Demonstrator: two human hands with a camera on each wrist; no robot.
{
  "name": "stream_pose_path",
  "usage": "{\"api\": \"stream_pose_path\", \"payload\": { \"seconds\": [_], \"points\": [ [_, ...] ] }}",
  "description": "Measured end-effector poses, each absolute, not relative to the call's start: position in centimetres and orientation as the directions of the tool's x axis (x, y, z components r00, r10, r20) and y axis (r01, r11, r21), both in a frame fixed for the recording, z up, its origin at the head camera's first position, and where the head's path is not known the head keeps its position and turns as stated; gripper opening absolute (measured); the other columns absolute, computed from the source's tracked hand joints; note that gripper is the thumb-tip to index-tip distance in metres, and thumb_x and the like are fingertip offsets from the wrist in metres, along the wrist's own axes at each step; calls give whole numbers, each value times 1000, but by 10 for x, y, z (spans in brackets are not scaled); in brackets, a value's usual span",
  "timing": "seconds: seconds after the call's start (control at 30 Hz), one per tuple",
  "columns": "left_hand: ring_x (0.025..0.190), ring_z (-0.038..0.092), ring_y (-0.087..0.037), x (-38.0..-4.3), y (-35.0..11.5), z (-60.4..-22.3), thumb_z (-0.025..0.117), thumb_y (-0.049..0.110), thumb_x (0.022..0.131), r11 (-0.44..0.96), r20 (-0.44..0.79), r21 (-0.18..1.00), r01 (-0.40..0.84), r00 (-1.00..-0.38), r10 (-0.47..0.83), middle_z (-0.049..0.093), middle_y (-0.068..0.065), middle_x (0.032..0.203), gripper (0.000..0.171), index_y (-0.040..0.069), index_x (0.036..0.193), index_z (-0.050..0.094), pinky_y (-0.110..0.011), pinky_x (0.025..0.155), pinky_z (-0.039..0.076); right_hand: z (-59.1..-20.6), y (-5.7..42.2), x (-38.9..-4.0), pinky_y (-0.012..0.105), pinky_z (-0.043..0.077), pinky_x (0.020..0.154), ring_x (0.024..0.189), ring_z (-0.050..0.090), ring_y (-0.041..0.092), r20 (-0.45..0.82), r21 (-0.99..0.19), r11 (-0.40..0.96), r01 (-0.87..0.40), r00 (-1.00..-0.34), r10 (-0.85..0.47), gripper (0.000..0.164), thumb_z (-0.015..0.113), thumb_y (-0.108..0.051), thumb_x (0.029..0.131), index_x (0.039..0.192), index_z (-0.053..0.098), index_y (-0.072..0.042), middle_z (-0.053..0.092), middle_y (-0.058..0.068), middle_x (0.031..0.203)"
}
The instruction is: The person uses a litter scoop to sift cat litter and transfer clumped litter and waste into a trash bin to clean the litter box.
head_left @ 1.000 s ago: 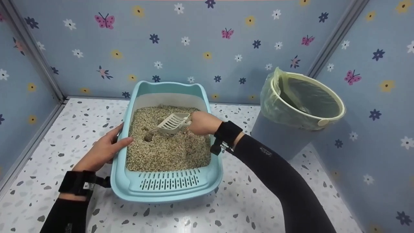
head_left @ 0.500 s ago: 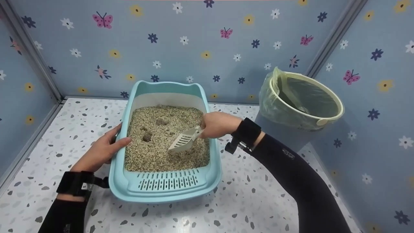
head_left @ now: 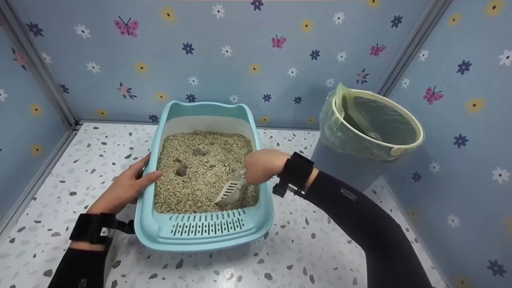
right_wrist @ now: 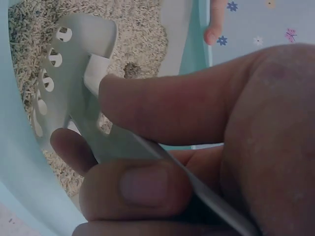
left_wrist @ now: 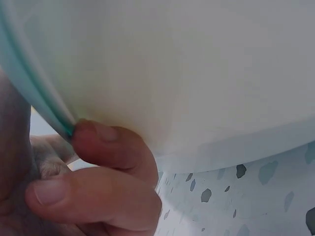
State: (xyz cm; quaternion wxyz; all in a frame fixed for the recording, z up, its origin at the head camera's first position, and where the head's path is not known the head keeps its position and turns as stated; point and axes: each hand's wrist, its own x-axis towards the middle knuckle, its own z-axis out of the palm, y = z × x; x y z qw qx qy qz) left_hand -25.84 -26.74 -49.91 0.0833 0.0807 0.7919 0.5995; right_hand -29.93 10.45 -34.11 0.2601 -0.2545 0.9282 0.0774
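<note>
A pale blue litter box point(head_left: 146, 234) holds tan granular litter point(head_left: 184, 196), with a dark clump point(head_left: 181, 170) at the left and a flatter one point(head_left: 200, 151) farther back. My left hand point(head_left: 126, 184) grips the box's left rim, thumb over the top; in the left wrist view its fingers curl beneath the rim, beside the white outer wall point(left_wrist: 206, 64). My right hand point(head_left: 264, 166) holds a slotted, off-white litter scoop point(head_left: 233, 189) by its handle. The scoop's front edge meets the litter near the slotted ledge. From the right wrist, thumb and fingers wrap the handle, scoop blade point(right_wrist: 74, 69) beyond.
A bin point(head_left: 340, 160) lined with a translucent yellow-green bag point(head_left: 334, 128) stands at the back right, its cream rim ring point(head_left: 418, 130) tilted. Flower-and-butterfly walls point(head_left: 240, 24) enclose the speckled white surface point(head_left: 304, 248) under the box.
The scoop has moved from the middle of the litter toward the front right, its tip lowering to the litter. The flatter clump behind it is now uncovered. My left hand keeps its hold.
</note>
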Motion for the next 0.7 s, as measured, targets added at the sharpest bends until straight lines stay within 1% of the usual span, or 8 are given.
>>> {"api": "stream_pose_path", "payload": {
  "seconds": [0.07, 0.17, 0.27, 0.37, 0.5, 0.6, 0.7],
  "points": [
    [98, 79, -40, -258, -267, -500, 64, 40, 116, 265, -37, 964, 25, -973, 226, 64, -37, 133, 86, 34, 181, 8, -54, 75, 68, -345, 101, -299, 35, 44, 60, 62, 45, 16, -535, 28, 853, -521, -729, -428, 40, 64, -25, 108, 72, 46, -20, 45, -3, 72],
    [100, 79, -39, -257, -268, -501, 64, 41, 116, 275, -41, 961, 23, -974, 222, 62, -38, 138, 86, 33, 181, 8, -53, 76, 68, -348, 96, -299, 35, 38, 57, 59, 38, 15, -548, 47, 849, -526, -724, -418, 38, 58, -16, 105, 70, 44, -20, 38, -3, 68],
    [102, 79, -38, -257, -268, -502, 64, 43, 115, 286, -51, 958, 13, -976, 213, 60, -38, 141, 88, 32, 181, 7, -52, 77, 68, -349, 94, -298, 35, 36, 57, 58, 35, 15, -553, 47, 854, -518, -726, -409, 37, 57, -16, 104, 70, 44, -20, 37, -4, 68],
    [101, 79, -37, -257, -268, -504, 64, 44, 115, 290, -61, 957, 2, -976, 208, 61, -37, 140, 89, 31, 181, 6, -51, 77, 68, -347, 95, -297, 34, 41, 57, 60, 41, 14, -546, 27, 861, -507, -729, -412, 33, 64, -20, 103, 74, 47, -21, 43, -5, 71],
    [101, 79, -37, -258, -268, -505, 63, 41, 116, 283, -57, 959, 7, -975, 216, 61, -38, 141, 87, 31, 181, 6, -52, 76, 68, -342, 98, -296, 34, 47, 61, 65, 48, 15, -539, 27, 857, -514, -730, -421, 30, 70, -26, 101, 79, 51, -21, 51, -4, 77],
    [100, 79, -37, -257, -269, -503, 63, 41, 116, 293, -51, 956, 14, -976, 213, 61, -38, 141, 87, 34, 181, 7, -52, 75, 68, -340, 98, -296, 35, 48, 62, 66, 48, 16, -535, 47, 852, -521, -734, -419, 28, 70, -23, 99, 79, 51, -21, 51, -3, 77],
    [100, 78, -37, -258, -269, -501, 64, 43, 115, 312, -57, 950, 11, -977, 207, 62, -37, 140, 87, 36, 180, 8, -52, 75, 68, -344, 95, -295, 35, 46, 60, 65, 47, 16, -547, 61, 860, -507, -737, -396, 28, 67, -22, 100, 78, 51, -21, 49, -3, 77]
  ]
}}
